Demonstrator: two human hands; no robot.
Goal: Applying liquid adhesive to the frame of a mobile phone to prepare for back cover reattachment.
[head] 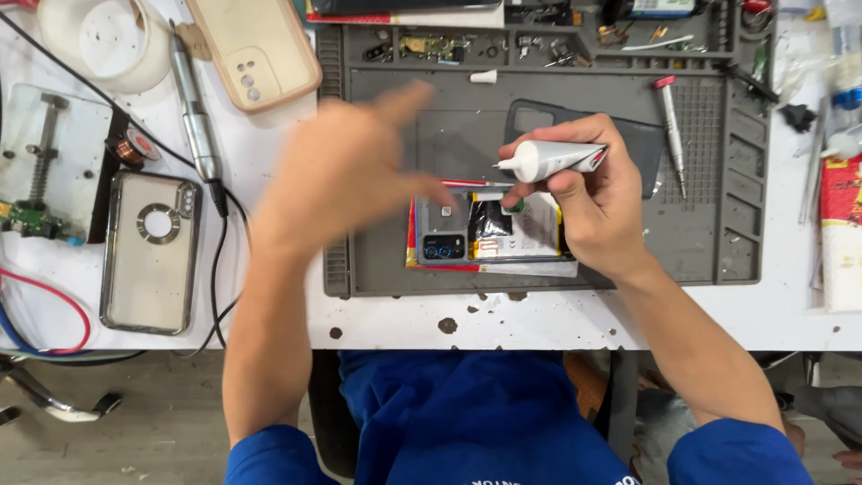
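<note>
From the head camera I see a white surface (539,323), stained and crowded, carrying a grey work mat (718,242). At centre lies an opened phone (489,229). My right hand (597,202), at 3 o'clock of it, closes its grip on a white glue tube (549,158). My left hand (346,171), at 9 o'clock, is motion-blurred, fingers spread, holding nothing. The floor at 6 o'clock is cut off.

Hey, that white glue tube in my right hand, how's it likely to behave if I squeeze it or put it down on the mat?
The white glue tube looks soft-walled and its tail end looks flattened, so it probably dents under the right hand. It seems small and light. Its round body might roll on the grey mat, though the flattened end should check that.
</note>
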